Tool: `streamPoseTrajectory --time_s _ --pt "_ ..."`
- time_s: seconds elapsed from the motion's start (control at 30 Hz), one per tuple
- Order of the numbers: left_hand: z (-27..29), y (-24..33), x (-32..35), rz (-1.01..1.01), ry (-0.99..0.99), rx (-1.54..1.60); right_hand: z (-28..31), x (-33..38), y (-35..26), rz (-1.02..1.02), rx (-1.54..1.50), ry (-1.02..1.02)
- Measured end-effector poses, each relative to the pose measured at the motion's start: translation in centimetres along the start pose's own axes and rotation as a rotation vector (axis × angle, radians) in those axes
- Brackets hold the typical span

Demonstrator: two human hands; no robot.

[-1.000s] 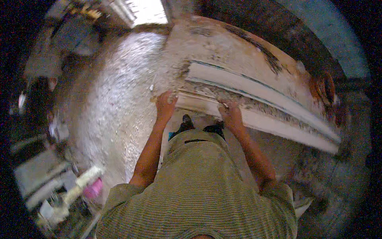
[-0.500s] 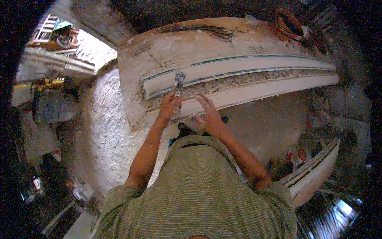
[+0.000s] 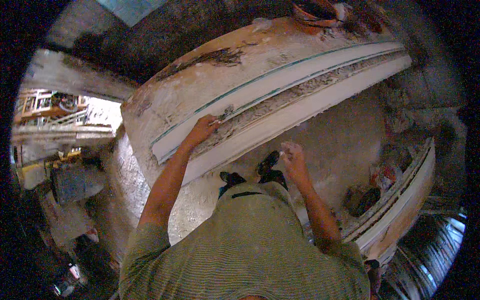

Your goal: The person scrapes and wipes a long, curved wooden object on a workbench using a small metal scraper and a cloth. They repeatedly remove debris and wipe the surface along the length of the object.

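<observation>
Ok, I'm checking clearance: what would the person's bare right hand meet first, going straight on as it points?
The right hand would likely meet the edge of the nearer long, straight, off-white strip; depth is unclear, so it might pass above.

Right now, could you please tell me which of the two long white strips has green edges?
The far strip, farther from the person: it shows green along its long edges, while the near strip shows no green.

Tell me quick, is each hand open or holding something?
Left hand: closed on a scraper-like tool.
Right hand: partly curled; can't tell whether it holds anything.
</observation>
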State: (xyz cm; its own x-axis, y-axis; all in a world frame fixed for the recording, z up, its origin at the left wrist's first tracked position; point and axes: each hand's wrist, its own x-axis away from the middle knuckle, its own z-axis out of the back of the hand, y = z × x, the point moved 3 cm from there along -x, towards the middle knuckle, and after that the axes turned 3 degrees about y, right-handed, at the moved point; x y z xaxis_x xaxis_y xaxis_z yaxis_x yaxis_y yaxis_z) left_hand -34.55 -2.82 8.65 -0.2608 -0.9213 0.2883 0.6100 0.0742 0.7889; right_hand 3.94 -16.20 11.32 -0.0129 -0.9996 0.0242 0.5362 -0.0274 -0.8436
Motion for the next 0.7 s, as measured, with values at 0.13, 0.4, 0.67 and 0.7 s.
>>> streamPoseTrajectory --time_s 0.13,0.4,0.67,0.7 --pt "-6.4 7.5 -10.1 -0.053 0.046 -0.041 3.9 1.2 3.8 -0.100 -0.062 0.044" --pt "-22.9 20.5 -37.9 -0.241 -0.069 -0.440 13.5 4.5 15.1 -0.582 -0.055 0.145" --pt "-7.5 12.5 -13.4 0.222 -0.099 -0.220 20.3 13.8 24.6 -0.721 -0.055 0.461" --pt "-6.9 11.9 -12.8 0.318 -0.062 -0.202 20.5 14.9 26.1 -0.732 -0.004 0.476"
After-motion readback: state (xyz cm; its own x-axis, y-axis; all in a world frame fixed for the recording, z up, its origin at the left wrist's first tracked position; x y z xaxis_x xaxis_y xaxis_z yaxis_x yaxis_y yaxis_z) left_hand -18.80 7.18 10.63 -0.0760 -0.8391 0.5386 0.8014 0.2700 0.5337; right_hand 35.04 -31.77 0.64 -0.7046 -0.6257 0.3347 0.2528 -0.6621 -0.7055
